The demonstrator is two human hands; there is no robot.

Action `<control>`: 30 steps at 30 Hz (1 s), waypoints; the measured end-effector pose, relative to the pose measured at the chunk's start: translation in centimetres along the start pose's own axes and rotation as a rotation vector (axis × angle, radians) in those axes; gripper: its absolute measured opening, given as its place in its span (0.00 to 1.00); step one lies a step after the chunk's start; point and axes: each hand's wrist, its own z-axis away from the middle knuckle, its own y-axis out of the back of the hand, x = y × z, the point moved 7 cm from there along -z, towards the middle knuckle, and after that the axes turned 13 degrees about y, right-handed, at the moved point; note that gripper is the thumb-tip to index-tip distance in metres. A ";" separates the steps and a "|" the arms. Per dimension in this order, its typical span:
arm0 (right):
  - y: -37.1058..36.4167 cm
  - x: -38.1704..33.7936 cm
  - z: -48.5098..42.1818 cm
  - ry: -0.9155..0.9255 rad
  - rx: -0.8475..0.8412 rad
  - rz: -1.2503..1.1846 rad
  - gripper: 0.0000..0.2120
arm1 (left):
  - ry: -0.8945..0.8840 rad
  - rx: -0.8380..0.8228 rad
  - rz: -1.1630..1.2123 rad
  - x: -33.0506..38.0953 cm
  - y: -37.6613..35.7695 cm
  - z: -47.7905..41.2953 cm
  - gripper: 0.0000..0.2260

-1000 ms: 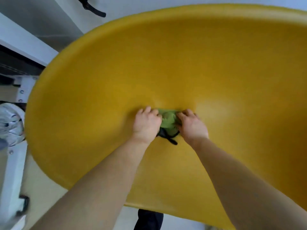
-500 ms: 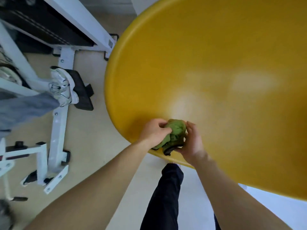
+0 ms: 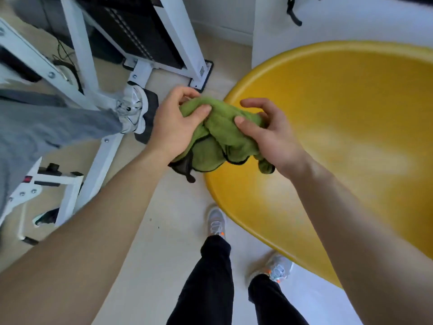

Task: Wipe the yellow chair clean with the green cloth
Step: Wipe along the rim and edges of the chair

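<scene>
Both our left hand and right hand clutch the bunched green terry cloth above the glossy yellow plastic chair rim; its seat lies rightward.

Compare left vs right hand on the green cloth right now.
The left hand sits over the floor, off the yellow chair; the right hand is over the seat edge. The left hand's thumb presses down on top of the green cloth; the right hand's forefinger is lifted clear. Both keep a grip on the bunched cloth.
</scene>
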 end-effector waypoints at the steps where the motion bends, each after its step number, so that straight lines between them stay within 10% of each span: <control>1: 0.2 -1.2 -1.7 0.075 0.035 0.050 0.10 | -0.040 0.046 0.023 0.9 0.1 -1.6 0.11; 8: 3.8 -1.6 -8.1 0.103 0.244 1.191 0.25 | 0.110 -0.171 0.045 0.0 -7.9 -6.2 0.26; 13: -0.8 0.2 -11.6 0.436 -0.204 1.431 0.27 | 0.160 -0.213 -0.011 -7.7 -8.2 -2.4 0.23; 19: -5.5 2.7 -10.3 0.660 -0.027 1.476 0.11 | 0.346 -0.402 0.106 -16.2 -8.2 -0.5 0.24; 24: -10.8 6.5 -4.6 0.898 -0.271 1.477 0.07 | 0.299 -0.537 -0.177 -18.2 -8.6 0.2 0.05; 30: -13.2 10.7 -0.7 1.060 -0.638 1.610 0.14 | 0.234 -0.455 -0.246 -19.0 -9.1 0.3 0.19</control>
